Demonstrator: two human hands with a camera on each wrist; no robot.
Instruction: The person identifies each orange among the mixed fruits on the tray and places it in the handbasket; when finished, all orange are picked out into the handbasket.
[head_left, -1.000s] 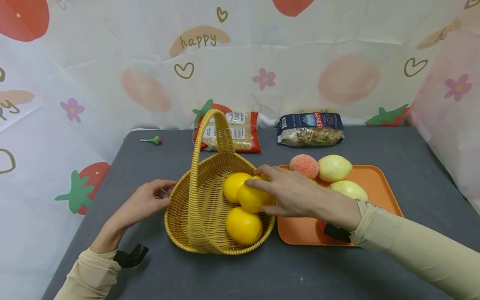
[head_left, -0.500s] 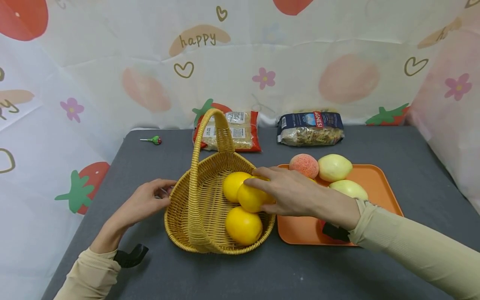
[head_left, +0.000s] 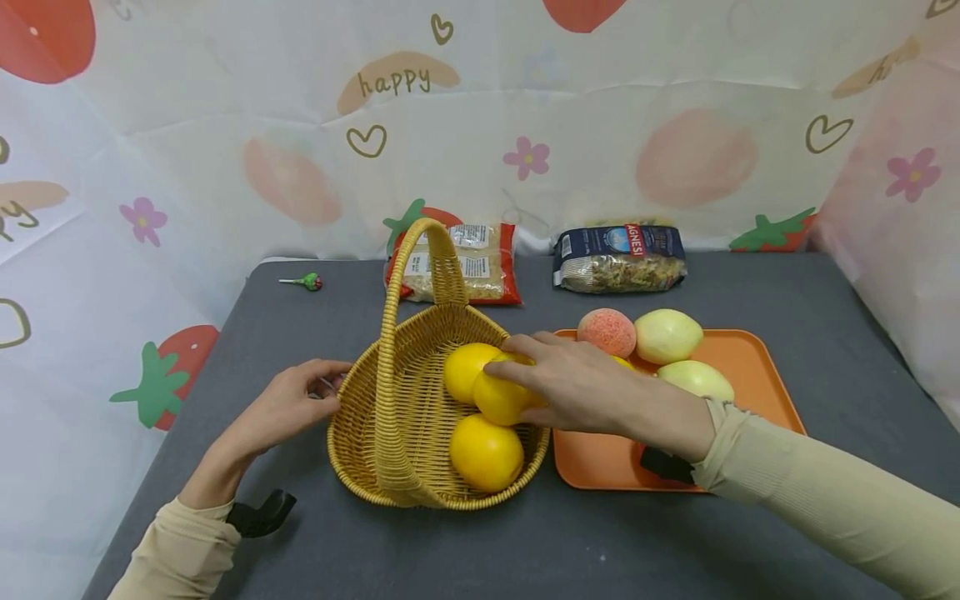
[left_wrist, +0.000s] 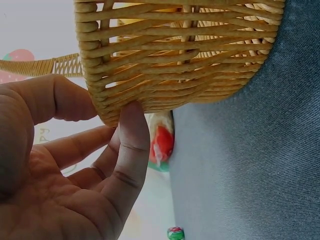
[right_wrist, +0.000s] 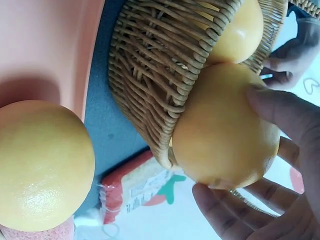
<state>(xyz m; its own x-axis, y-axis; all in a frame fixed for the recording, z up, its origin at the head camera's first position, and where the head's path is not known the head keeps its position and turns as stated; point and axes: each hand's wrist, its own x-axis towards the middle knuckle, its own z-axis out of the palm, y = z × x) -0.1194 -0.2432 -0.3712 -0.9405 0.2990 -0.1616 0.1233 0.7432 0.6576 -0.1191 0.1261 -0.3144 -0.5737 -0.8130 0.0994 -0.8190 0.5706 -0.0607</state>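
Note:
A yellow wicker basket (head_left: 352, 458) with a tall handle stands on the table, with two oranges (head_left: 486, 452) inside. At its left rim is my left hand (head_left: 288, 404); the left wrist view shows thumb and fingertips pinching the woven edge. My right hand (head_left: 581, 383) holds another orange (right_wrist: 225, 130) at the basket's right rim, thumb on one side and curled fingers on the other. This orange touches an orange (right_wrist: 240, 35) in the basket. In the head view, my right hand covers part of the held orange.
Right of the basket, an orange tray (head_left: 750, 367) bears a pink peach-like fruit (head_left: 607, 332), pale green fruits (head_left: 667, 336) and a partly hidden orange (right_wrist: 42, 165). Behind lie a red-edged food bag (head_left: 487, 262), an AGNESI pasta bag (head_left: 619, 258) and a lollipop (head_left: 311, 282).
My right hand has shifted very slightly left with the orange, still gripping it. My left hand and the basket look unmoved.

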